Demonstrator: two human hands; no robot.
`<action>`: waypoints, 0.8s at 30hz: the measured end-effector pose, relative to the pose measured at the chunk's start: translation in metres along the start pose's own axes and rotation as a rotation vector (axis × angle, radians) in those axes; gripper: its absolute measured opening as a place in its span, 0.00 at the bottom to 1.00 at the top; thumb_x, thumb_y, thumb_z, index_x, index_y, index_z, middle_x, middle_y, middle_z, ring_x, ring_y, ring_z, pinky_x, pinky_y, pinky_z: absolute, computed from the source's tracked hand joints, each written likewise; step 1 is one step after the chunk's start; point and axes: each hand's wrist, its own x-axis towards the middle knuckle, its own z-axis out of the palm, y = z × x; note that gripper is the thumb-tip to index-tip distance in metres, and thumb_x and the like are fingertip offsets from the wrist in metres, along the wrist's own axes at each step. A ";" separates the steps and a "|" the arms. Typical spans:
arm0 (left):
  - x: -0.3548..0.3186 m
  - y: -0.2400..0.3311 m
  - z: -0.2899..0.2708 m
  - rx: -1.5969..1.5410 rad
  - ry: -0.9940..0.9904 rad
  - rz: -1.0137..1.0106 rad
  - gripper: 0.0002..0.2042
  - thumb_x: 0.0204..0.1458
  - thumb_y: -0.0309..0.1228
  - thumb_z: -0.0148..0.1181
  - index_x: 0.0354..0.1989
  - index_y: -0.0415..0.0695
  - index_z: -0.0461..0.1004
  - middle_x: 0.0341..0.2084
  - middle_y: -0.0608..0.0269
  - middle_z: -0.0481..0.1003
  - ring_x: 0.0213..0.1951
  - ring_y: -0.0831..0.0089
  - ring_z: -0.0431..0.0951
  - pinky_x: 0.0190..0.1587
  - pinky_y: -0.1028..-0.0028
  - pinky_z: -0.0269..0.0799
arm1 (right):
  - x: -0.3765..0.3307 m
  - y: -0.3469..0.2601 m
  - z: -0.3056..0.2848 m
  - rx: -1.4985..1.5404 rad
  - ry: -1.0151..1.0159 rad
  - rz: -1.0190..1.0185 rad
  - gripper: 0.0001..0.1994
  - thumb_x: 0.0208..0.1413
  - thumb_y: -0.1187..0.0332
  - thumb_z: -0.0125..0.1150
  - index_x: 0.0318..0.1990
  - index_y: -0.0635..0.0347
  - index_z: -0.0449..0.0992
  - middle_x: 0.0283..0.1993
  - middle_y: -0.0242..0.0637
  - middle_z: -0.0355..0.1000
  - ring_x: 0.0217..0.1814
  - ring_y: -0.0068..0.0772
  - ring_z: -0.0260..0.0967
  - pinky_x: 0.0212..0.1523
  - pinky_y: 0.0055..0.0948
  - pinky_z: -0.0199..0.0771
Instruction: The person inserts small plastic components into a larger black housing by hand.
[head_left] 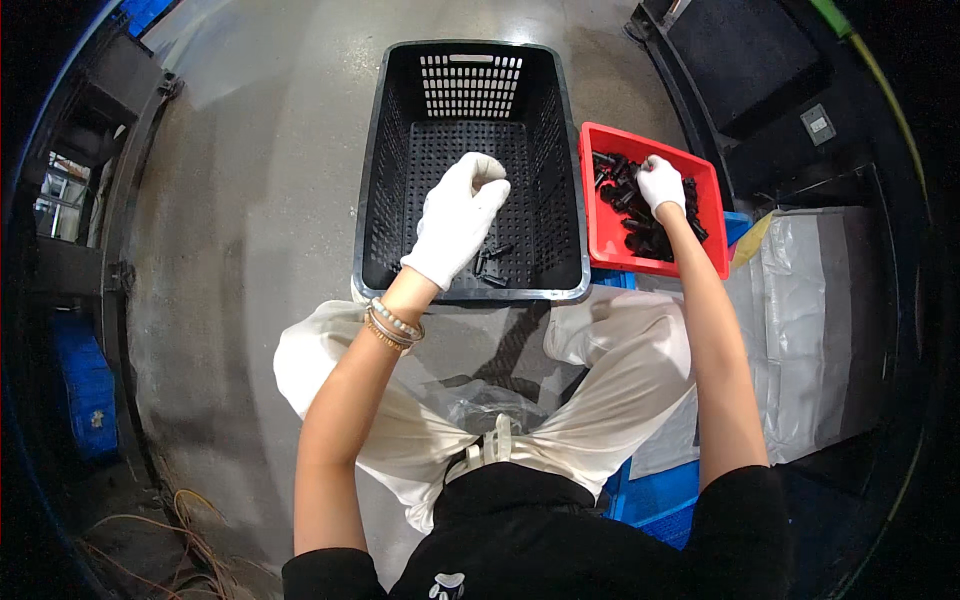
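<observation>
My left hand [457, 218], in a white glove, is over the black plastic crate [470, 296]. Its fingers curl toward the thumb, and whatever they may hold does not show. Beneath it, a few small black parts [492, 262] lie on the crate's perforated floor, at the near end. To the right, my right hand [661, 185], also gloved in white, reaches over the red tray [707, 172]. Its fingertips are pinched together beside a pile of short black bolt-like parts [640, 215]; I cannot make out anything between them.
Blue plastic [615, 279] shows under the red tray. Grey-white sheeting [800, 320] covers something at the right. Dark equipment frames stand on both sides. Cables [185, 535] lie on the grey floor [250, 180] at lower left. Clear plastic [490, 405] lies between my legs.
</observation>
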 end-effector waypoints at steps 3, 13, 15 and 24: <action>-0.001 0.004 0.001 -0.003 -0.056 -0.024 0.09 0.51 0.29 0.54 0.38 0.39 0.70 0.29 0.66 0.72 0.33 0.82 0.69 0.39 0.79 0.67 | -0.011 -0.041 -0.025 0.836 -0.286 0.207 0.05 0.50 0.69 0.52 0.34 0.55 0.71 0.27 0.37 0.73 0.12 0.16 0.53 0.10 0.22 0.53; 0.003 0.014 0.015 -0.218 0.029 -0.031 0.12 0.56 0.33 0.52 0.45 0.41 0.67 0.26 0.63 0.73 0.28 0.78 0.72 0.34 0.76 0.69 | -0.078 -0.151 -0.081 1.352 -1.011 -0.127 0.09 0.55 0.70 0.49 0.43 0.58 0.67 0.22 0.32 0.68 0.07 0.11 0.47 0.05 0.14 0.44; 0.002 0.019 0.012 -0.279 -0.036 -0.038 0.11 0.56 0.32 0.51 0.45 0.41 0.68 0.25 0.65 0.72 0.26 0.81 0.71 0.31 0.78 0.68 | -0.087 -0.158 -0.079 1.377 -0.993 -0.218 0.09 0.55 0.68 0.50 0.43 0.58 0.67 0.22 0.31 0.67 0.08 0.09 0.48 0.06 0.13 0.44; 0.005 0.009 0.009 -0.402 0.225 0.001 0.11 0.60 0.38 0.41 0.37 0.43 0.66 0.21 0.66 0.72 0.19 0.81 0.69 0.22 0.82 0.65 | -0.113 -0.187 -0.079 1.161 -0.691 -0.355 0.11 0.56 0.67 0.51 0.45 0.57 0.71 0.23 0.24 0.64 0.16 0.08 0.52 0.14 0.12 0.46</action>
